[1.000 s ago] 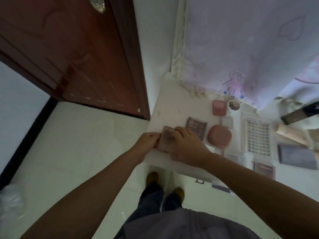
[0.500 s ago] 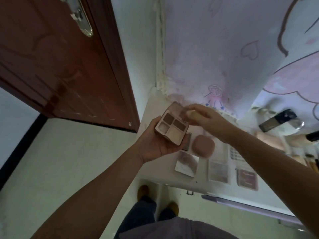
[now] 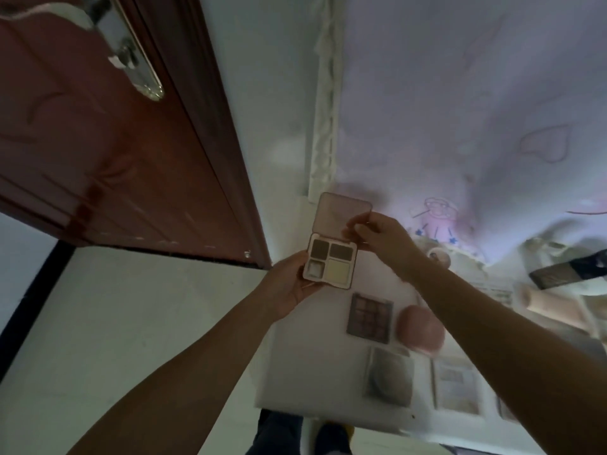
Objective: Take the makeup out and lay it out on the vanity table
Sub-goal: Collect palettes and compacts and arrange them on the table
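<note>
1. Dim room, pale tiled floor, a dark red wooden door [image 3: 98, 152] on the left and a white vanity table [image 3: 295, 372] under a lilac cartoon-print cloth [image 3: 460, 110] straight ahead.
2. Nearest on the table: a greyish square compact with a round pan [image 3: 391, 376] and a pale, blurry flat palette [image 3: 456, 385] beside it.
3. A bit further back sit a dark square eyeshadow palette with a grid of mauve pans [image 3: 369, 318] and a pink rounded puff case [image 3: 420, 328], just beside each other. Those look laid out already.
4. Above the table's left end, the left hand [image 3: 289, 284] cradles the base of a small beige four-pan palette with a hinged lid [image 3: 331, 262], fingers curled round its edge.
5. The right hand [image 3: 381, 238] pinches the raised lid near the hinge side, so the thing is open and off the table.
6. My guess: this is the open-and-display step for this one item. Next move probably means lowering it flat onto the bare patch at the table's left, without bumping the grid palette.
</note>
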The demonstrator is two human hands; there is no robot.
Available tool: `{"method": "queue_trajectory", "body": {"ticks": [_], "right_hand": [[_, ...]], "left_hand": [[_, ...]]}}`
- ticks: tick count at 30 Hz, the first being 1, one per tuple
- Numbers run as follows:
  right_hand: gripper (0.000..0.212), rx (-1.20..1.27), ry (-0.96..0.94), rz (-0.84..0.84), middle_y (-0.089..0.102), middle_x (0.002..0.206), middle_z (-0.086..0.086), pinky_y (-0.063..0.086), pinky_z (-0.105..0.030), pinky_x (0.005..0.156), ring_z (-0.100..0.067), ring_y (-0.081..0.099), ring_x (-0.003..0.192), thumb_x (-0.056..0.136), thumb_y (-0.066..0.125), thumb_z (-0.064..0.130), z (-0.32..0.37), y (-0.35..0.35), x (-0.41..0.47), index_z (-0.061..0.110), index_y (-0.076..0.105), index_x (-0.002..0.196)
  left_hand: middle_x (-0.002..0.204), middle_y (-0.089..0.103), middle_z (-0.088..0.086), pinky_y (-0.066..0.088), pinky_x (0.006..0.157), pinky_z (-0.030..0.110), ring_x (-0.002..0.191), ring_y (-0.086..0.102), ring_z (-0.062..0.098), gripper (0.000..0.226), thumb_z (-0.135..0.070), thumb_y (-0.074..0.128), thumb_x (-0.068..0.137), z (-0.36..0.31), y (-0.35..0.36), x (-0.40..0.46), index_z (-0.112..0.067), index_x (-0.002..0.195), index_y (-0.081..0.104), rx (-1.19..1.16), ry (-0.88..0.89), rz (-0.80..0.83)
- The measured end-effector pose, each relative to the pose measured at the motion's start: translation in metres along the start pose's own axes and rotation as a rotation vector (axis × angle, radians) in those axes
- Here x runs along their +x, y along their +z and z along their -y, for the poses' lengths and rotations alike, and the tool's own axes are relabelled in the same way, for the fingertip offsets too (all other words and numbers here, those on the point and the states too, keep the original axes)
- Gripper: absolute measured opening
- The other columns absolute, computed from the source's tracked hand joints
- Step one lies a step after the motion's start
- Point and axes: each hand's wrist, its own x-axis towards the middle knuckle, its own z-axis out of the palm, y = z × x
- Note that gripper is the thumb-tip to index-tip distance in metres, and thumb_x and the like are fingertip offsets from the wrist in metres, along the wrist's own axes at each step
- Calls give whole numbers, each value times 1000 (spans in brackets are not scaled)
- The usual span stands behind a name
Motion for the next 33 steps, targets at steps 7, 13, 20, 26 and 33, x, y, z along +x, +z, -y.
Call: {"method": "queue_trajectory", "body": {"ticks": [7, 13, 20, 26, 33], "right_hand": [[12, -201, 10, -93, 61, 82, -4, 54, -25, 73, -13, 64, 77, 93, 47, 0, -15, 14, 59, 6, 57, 91], [20, -487, 40, -142, 62, 101, -13, 44, -34, 85, -28, 57, 97, 92, 50, 13, -26, 20, 80, 2, 62, 103], [24, -371, 14, -205, 58, 96, -4, 43, -17, 69, -17, 54, 86, 90, 49, 7, -29, 19, 67, 8, 57, 112], [15, -712, -134, -114, 64, 104, 0, 41, -21, 87, -12, 56, 93, 91, 58, 16, -29, -13, 1, 14, 65, 104], [58, -1381, -102, 286, 23, 152, -2, 34, -40, 106, -24, 33, 134, 86, 57, 48, -67, -14, -96, 24, 36, 135]], "left_hand": [[103, 70, 13, 47, 89, 35, 95, 64, 25, 43, -35, 39, 80, -20, -20, 50, -13, 100, 71, 687, 168, -197], [84, 62, 14, 34, 70, 28, 77, 52, 16, 53, -32, 35, 72, -23, -27, 60, 6, 95, 63, 806, 175, -204], [67, 40, -3, 24, 53, 19, 61, 36, 6, 29, -3, 38, 94, -20, -18, 35, -16, 70, 47, 814, 199, -211], [119, 50, 13, 46, 72, 27, 91, 55, 21, 35, -9, 42, 94, 18, 1, -1, -11, 129, 46, 858, 216, -348], [121, 58, 10, 47, 88, 32, 103, 57, 23, 36, -11, 37, 95, 80, 43, -18, -10, 126, 55, 914, 55, -129]]}}
